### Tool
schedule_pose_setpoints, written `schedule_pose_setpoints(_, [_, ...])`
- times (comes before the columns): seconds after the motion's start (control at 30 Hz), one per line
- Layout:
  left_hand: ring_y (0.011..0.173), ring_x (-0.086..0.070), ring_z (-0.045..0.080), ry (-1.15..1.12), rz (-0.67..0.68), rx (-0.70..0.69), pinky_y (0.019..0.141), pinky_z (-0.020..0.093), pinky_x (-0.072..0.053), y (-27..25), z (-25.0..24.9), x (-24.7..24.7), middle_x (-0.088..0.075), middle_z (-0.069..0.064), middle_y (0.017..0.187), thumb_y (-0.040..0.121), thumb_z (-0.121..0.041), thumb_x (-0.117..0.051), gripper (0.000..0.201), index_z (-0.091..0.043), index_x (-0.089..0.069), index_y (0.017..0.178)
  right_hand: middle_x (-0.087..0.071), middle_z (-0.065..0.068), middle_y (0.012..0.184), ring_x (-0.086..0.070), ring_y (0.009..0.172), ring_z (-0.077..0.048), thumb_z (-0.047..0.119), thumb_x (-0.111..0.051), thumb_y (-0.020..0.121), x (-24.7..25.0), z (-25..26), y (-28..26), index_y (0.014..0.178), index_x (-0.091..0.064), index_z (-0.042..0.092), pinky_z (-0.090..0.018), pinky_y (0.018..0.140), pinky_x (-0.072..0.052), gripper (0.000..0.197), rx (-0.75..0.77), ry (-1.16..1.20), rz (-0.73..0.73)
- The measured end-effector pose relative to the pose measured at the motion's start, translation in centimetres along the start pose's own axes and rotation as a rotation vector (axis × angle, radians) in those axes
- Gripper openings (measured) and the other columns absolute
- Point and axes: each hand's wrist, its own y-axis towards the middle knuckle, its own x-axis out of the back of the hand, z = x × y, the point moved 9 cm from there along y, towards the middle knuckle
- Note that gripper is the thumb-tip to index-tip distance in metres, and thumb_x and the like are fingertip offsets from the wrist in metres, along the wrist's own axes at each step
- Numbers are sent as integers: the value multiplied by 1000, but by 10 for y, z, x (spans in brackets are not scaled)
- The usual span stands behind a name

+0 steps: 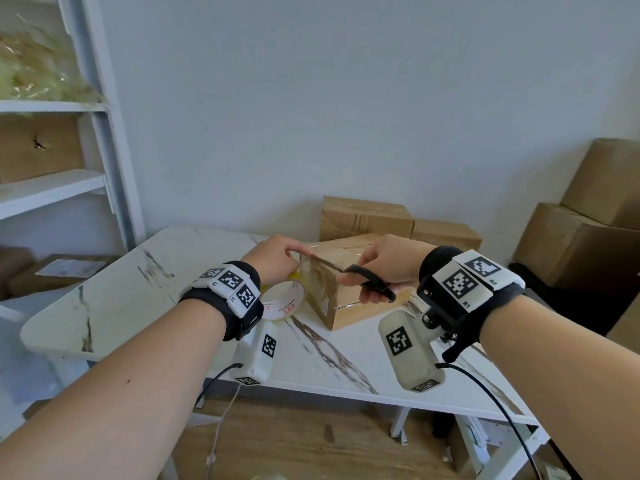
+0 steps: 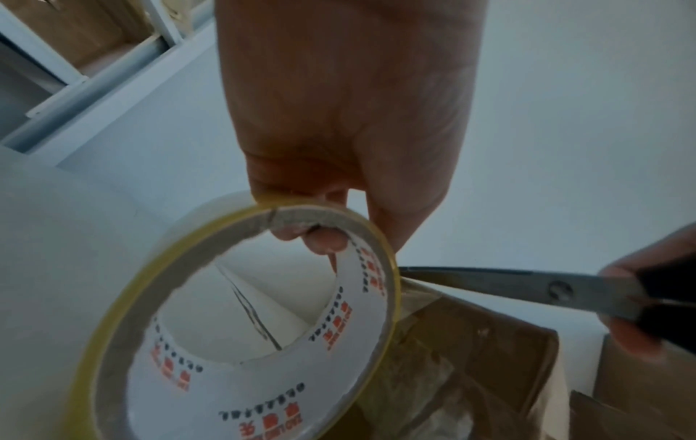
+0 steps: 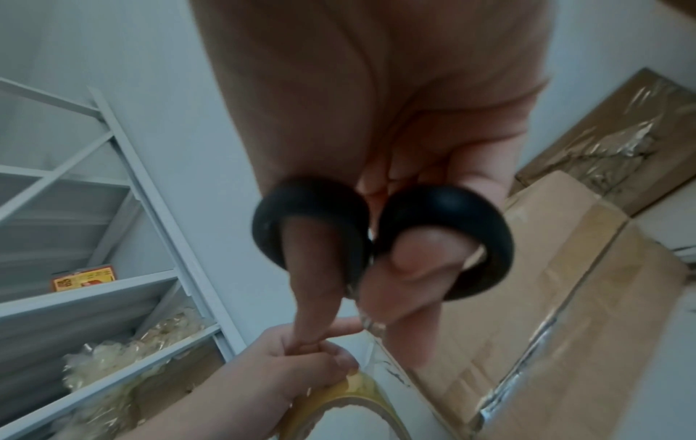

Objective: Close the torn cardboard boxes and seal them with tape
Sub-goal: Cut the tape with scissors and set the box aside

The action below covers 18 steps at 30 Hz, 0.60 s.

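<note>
A small cardboard box, its faces glossy with clear tape, stands on the marbled white counter directly before the person. The left hand holds the tape roll just beside the box's left face: its grip is closed on the roll, with fingers curled through the printed core, as the left wrist view shows, while thumb and forefinger reach to the box's upper left corner. The right hand carries black-handled scissors; its grip is closed on them, thumb through one loop and a finger through the other, and the blades lie across the box's upper edge, pointing toward the roll. Two further cardboard boxes sit at the counter's far edge against the wall. A white shelf unit stands at the left, and larger stacked cartons at the right.
</note>
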Motion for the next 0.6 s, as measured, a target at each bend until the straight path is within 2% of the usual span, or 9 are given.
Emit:
schedule_pose_setpoints(0.13, [71,-56,19,-7,-3,2,76,32,-48,-1,1,-2,-56,-3,76,86,0,-49,45,-37,-66,104,-74,-9,81,-58,52,-12,46,-73,77,-4,-3,-5,103,-66,3,-17,51,-49,50,-3,-92,58])
schedule_pose_setpoints(0.27, [72,-57,24,-5,-16,9,77,39,-51,-1,1,-1,-59,-7,71,84,0,-50,44,-38,-67,99,-75,-11,87,-62,57,-15,50,-70,77,-9,-7,-9,108,-63,0,-20,51,-52,60,-49,-46,80])
schedule_pose_setpoints(0.33, [70,-57,22,-4,-14,9,74,36,-50,0,2,-1,-66,2,81,84,-1,-50,44,-34,-68,106,-74,-15,86,-64,53,-15,54,-70,74,-13,-10,-10,104,-64,1,-23,54,-53,61,-93,-4,99])
schedule_pose_setpoints(0.43, [67,-55,17,-4,6,-10,71,29,-46,0,0,-2,-65,15,115,86,0,-50,44,-30,-67,113,-74,-15,84,-65,52,-13,59,-69,71,-18,-11,-12,99,-64,4,-31,78,-55,62,-122,-8,139])
schedule_pose_setpoints(0.47, [70,-57,17,-5,12,-13,71,28,-45,-1,-1,-2,-63,16,121,86,0,-51,43,-28,-67,114,-73,-15,82,-65,52,-13,59,-69,71,-20,-10,-13,97,-64,4,-31,80,-54,61,-121,-2,149])
schedule_pose_setpoints(0.53, [93,-62,25,-2,22,-15,77,26,-44,-2,-1,-2,-59,18,127,88,1,-51,42,-27,-66,116,-72,-14,75,-65,50,-13,56,-68,75,-24,-8,-12,94,-64,4,-26,68,-56,56,-123,35,157])
schedule_pose_setpoints(0.6, [113,-56,31,0,30,-11,87,30,-44,-2,0,-2,-58,18,129,88,0,-52,42,-26,-65,118,-71,-12,70,-64,48,-12,54,-68,77,-26,-6,-13,94,-63,3,-23,57,-56,54,-128,35,159])
